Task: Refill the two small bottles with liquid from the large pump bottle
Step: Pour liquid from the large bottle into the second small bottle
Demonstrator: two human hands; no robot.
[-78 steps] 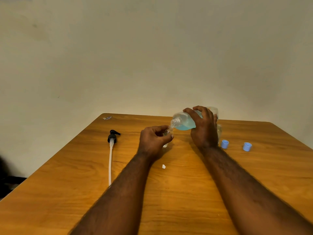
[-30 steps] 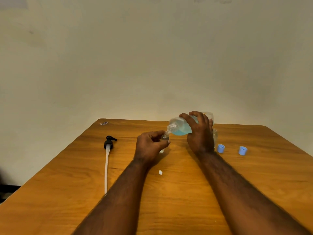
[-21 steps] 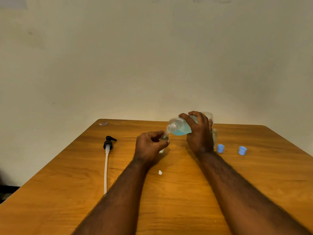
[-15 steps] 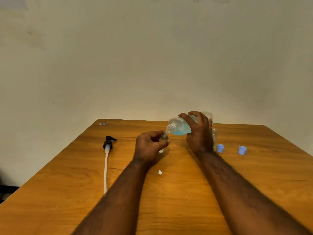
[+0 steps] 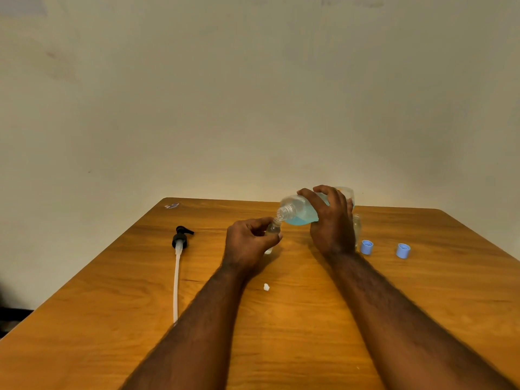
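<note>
The right grip (image 5: 333,229) is curled round the belly of the large pump bottle (image 5: 299,213), tipping it nearly flat above the surface (image 5: 281,333). The bottle's open threaded neck meets the mouth of a small bottle (image 5: 272,229). The left grip (image 5: 249,246) pinches that small bottle upright, seemingly standing on the surface. The large bottle is clear thin plastic, part full of blue liquid. It is probably light and squeezable, its weight shifting as it pours, so it is best held mid-body. The small bottle is clear and tips easily, so it is best held low. A second small bottle (image 5: 357,226) stands just behind the right grip.
</note>
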